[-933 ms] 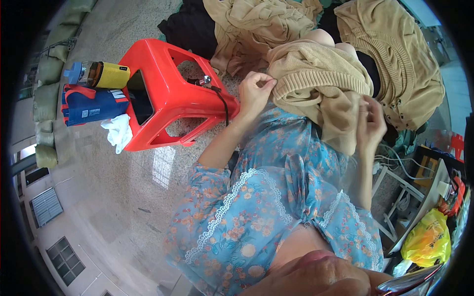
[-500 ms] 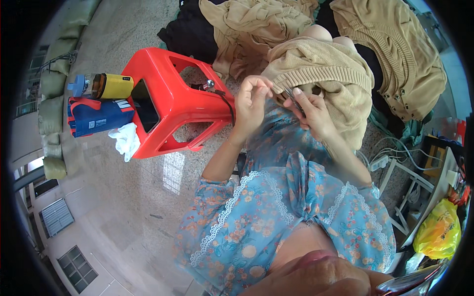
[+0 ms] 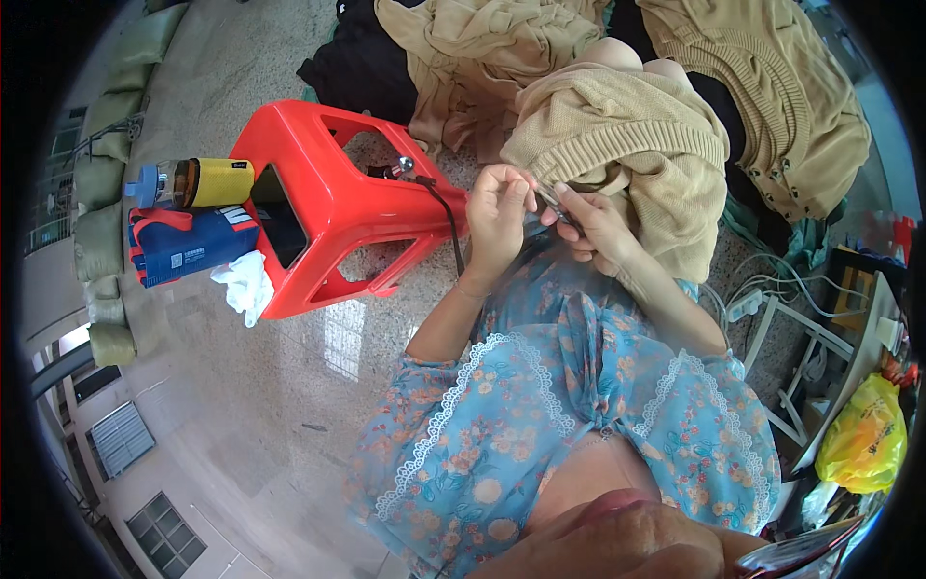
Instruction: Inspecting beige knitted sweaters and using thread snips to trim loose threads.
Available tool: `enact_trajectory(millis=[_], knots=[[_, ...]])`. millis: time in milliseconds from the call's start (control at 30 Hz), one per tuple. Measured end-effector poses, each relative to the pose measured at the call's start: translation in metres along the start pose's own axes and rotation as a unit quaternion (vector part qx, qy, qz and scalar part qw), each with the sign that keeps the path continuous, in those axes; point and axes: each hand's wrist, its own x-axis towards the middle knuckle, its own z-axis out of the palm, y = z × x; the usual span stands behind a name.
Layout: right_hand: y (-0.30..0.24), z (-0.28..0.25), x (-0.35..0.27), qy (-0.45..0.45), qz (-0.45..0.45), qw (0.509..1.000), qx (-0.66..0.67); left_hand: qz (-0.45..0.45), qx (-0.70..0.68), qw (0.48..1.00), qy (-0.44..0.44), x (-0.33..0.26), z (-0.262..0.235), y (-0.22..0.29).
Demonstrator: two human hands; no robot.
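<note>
Left hand (image 3: 497, 220) pinched, on what I cannot tell; right hand (image 3: 606, 228) grips what look like thread snips (image 3: 565, 216) beside it. Close snipping seems in hand at the tan ribbed-knit garment (image 3: 666, 145) just beyond both, calling for tips kept off the yarn

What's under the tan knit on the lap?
Two bare knees poke out past the far edge of the knit, and the blue dress shows at its near side. The knit hides whatever else is underneath.
</note>
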Motion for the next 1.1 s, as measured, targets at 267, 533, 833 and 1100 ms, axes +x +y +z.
enact_trajectory(millis=[267,533,833,1100], knots=[[-0.003,-0.003,-0.001,-0.065,0.014,0.998,0.021,0.025,-0.016,0.999,0.023,0.001,0.002,-0.004],[0.002,0.001,-0.004,-0.037,0.005,0.997,0.075,0.02,-0.04,0.999,0.013,-0.008,0.003,-0.003],[0.006,-0.003,-0.005,-0.067,0.006,0.993,0.092,0.037,0.012,0.999,0.011,-0.012,0.004,0.002],[0.002,-0.003,0.009,-0.052,-0.011,0.988,0.147,0.039,0.038,0.998,0.01,0.002,0.006,-0.002]])
